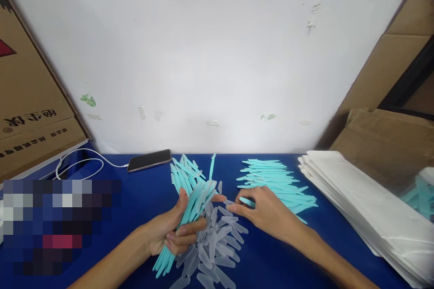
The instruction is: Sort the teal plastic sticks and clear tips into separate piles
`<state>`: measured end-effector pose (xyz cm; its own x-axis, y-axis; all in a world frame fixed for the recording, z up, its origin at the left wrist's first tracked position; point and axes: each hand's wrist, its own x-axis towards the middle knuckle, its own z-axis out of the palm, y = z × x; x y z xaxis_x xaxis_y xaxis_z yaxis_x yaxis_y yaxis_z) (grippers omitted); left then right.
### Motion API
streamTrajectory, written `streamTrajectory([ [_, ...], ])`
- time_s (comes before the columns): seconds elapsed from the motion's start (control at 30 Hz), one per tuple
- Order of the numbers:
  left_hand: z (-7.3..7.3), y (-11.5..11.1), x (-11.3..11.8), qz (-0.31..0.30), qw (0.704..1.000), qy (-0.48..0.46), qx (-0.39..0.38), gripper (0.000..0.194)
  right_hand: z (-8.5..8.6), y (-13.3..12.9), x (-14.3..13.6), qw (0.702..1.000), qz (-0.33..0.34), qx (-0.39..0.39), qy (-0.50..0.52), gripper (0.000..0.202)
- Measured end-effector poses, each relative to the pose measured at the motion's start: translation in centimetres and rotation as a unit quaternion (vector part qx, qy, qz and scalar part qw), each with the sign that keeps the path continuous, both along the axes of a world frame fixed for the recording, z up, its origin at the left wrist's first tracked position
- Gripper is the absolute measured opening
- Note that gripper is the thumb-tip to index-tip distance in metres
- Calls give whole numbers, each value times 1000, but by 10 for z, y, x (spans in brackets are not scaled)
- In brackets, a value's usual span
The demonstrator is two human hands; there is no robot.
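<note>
My left hand [166, 230] is closed around a thick bundle of turquoise eyebrow razors [195, 203], their upper ends covered by clear caps. Its index finger sticks out to the right, near a loose translucent cap [229, 202]. My right hand [267, 212] pinches one turquoise razor [247, 202]; its thumb and fingertips are at that cap. Below and between the hands lies a heap of translucent caps [217, 246]. Beyond the left hand is a pile of capped razors [185, 171], with a single razor [212, 166] beside it. More razors [271, 180] lie behind my right hand.
A phone [149, 160] on a white cable [101, 156] lies by the wall. White folded sheets or bags [366, 207] are stacked at right, beside a cardboard box [389, 144] and a clear bag of turquoise pieces [420, 196]. Another carton [34, 86] stands at left.
</note>
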<state>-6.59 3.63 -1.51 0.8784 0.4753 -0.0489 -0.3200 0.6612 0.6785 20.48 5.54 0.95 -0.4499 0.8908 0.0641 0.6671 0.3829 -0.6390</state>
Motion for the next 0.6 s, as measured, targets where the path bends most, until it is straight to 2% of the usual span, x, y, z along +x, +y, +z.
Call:
streamTrajectory([
  [0.1, -1, 0, 1, -17, 1000, -17, 12, 85, 4, -1, 0, 998, -17, -13, -57, 41],
  [0.23, 1, -3, 2, -24, 999, -19, 22, 86, 6, -3, 0, 997, -20, 29, -75, 48],
  [0.37, 3, -5, 1, -23, 1000, -7, 20, 90, 4, -3, 0, 999, -14, 29, -11, 40],
  [0.47, 1, -4, 0, -31, 999, -19, 26, 92, 4, -2, -1, 1000, -9, 18, 8, 45],
  [0.6, -3, -2, 2, -35, 999, -32, 20, 84, 9, -5, -4, 991, -28, 78, 109, 34],
])
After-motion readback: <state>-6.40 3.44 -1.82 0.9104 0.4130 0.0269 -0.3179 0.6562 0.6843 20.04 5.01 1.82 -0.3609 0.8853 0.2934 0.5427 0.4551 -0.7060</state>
